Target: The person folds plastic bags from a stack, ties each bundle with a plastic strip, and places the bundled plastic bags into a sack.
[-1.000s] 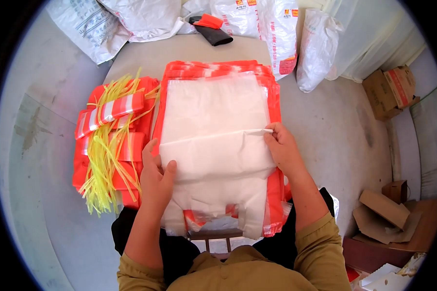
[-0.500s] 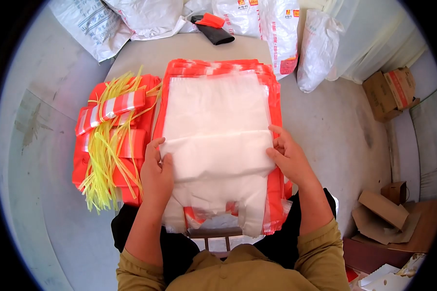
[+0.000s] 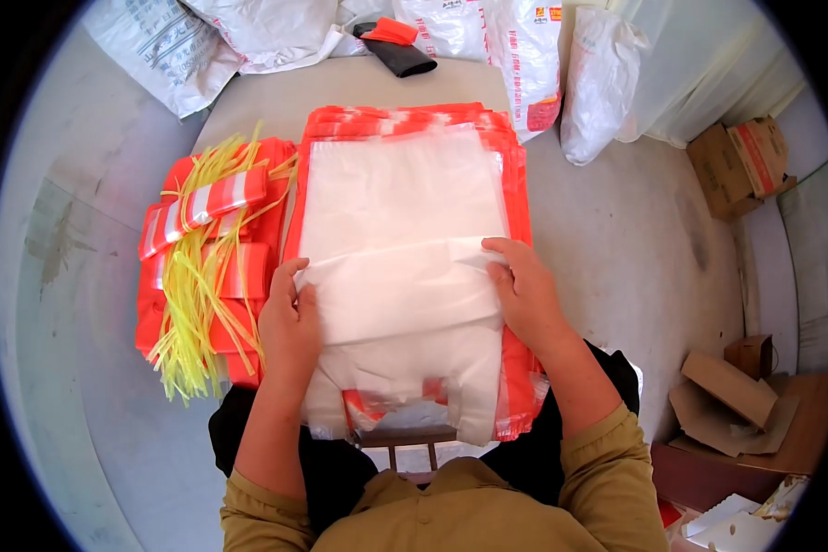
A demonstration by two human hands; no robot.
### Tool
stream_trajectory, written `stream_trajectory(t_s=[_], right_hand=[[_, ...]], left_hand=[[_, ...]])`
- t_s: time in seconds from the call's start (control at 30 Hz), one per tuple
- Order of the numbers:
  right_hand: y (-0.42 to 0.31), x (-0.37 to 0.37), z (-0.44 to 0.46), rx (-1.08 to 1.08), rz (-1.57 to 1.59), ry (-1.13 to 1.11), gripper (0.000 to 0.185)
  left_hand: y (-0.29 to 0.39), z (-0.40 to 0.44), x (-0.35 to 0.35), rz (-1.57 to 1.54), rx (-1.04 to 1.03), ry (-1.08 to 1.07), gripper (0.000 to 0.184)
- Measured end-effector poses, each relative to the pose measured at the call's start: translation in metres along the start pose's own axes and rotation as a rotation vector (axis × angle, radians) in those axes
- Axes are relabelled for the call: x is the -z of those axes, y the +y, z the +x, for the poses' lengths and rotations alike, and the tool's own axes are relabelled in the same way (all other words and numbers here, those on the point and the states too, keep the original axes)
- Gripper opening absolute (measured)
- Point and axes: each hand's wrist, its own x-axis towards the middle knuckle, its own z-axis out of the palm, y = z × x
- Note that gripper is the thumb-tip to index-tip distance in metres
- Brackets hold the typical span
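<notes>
A white plastic carrier bag point(image 3: 405, 304) with cut-out handles lies flat, a crosswise fold over its middle. Beneath it is a thick stack of red-and-white plastic bags point(image 3: 516, 202), showing at the top and right. At the fold's left edge, the thumb and fingers of my left hand point(image 3: 290, 322) are curled around the white bag's side. My right hand point(image 3: 527, 293) pinches the fold near its right end, index finger and thumb on the white plastic. The bag's handle ends hang toward my lap.
Left of the stack lie folded red bags point(image 3: 248, 317) with yellow plastic strips point(image 3: 189, 313) across them. White sacks point(image 3: 281, 32) and a black-and-red item point(image 3: 400, 55) are at the table's far edge. Cardboard boxes point(image 3: 738, 166) stand on the right.
My right hand has moved left and slightly up, from the white bag's right edge onto its fold. My left hand stays at the left edge, nearly still.
</notes>
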Motion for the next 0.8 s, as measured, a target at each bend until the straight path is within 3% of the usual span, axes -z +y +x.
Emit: stream_trajectory(t_s=[0.07, 0.13, 0.17, 0.27, 0.33, 0.37, 0.43, 0.53, 0.8], right_hand=[[0.009, -0.002, 0.0, -0.006, 0.015, -0.005, 0.031], [0.0, 0.01, 0.003, -0.203, 0.021, -0.079, 0.036], [-0.005, 0.016, 0.005, -0.299, 0.023, -0.116, 0.039], [-0.01, 0.027, 0.008, -0.103, -0.251, -0.009, 0.05], [-0.022, 0.026, 0.007, 0.249, -0.287, -0.07, 0.059], [-0.029, 0.022, 0.005, 0.424, -0.3, -0.101, 0.063], [-0.05, 0.006, 0.001, 0.525, -0.332, -0.286, 0.064], [-0.054, -0.012, 0.002, 0.568, -0.391, -0.359, 0.067], [-0.051, -0.008, 0.014, 0.548, -0.467, -0.407, 0.058]], left_hand=[[-0.003, 0.0, 0.003, -0.007, 0.026, -0.023, 0.033], [-0.005, 0.0, 0.008, -0.02, 0.098, -0.066, 0.033], [-0.005, -0.001, 0.009, 0.059, 0.006, -0.006, 0.036], [-0.005, -0.006, 0.013, 0.241, -0.325, 0.098, 0.045], [0.006, -0.014, 0.016, 0.288, -0.618, 0.065, 0.05], [0.014, -0.016, 0.015, 0.302, -0.691, -0.026, 0.054], [0.031, -0.02, 0.009, 0.329, -0.824, -0.223, 0.063], [0.028, -0.022, -0.001, 0.424, -0.677, -0.346, 0.066], [0.024, -0.014, 0.003, 0.393, -0.624, -0.327, 0.064]])
